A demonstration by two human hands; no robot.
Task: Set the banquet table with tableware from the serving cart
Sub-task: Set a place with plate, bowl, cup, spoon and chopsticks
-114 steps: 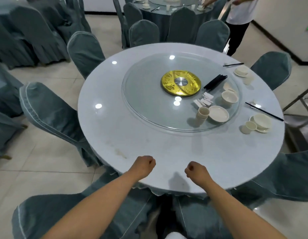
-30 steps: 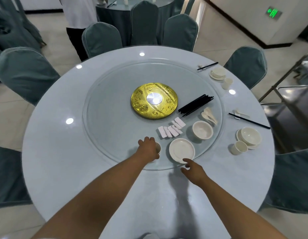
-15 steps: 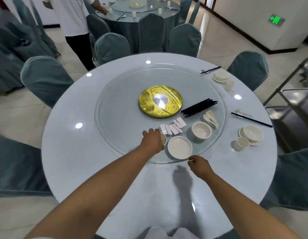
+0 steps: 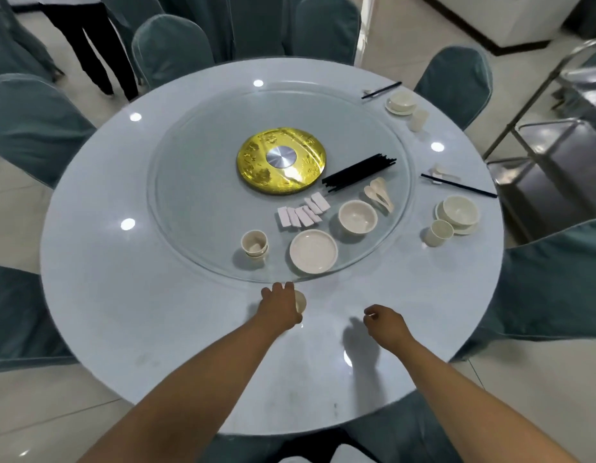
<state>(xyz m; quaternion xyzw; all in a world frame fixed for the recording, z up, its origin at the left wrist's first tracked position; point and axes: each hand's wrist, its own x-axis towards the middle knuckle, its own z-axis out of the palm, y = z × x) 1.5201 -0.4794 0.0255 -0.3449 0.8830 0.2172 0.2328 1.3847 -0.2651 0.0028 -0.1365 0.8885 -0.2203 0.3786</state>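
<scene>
Fingers of the left hand (image 4: 279, 308) curl round a small cream cup (image 4: 300, 301) standing on the table (image 4: 123, 295), just outside the near edge of the glass turntable (image 4: 196, 182). Right hand (image 4: 385, 324) hovers beside it, loosely curled and holding nothing. On the turntable (near side) sit stacked cups (image 4: 255, 243), a plate (image 4: 313, 250) and a bowl (image 4: 357, 216).

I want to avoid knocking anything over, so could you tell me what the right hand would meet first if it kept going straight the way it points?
The right hand points up and left, toward the turntable. Going on, it would probably first meet the glass turntable's edge, then the white plate just inside it, though depth is unclear.
</scene>
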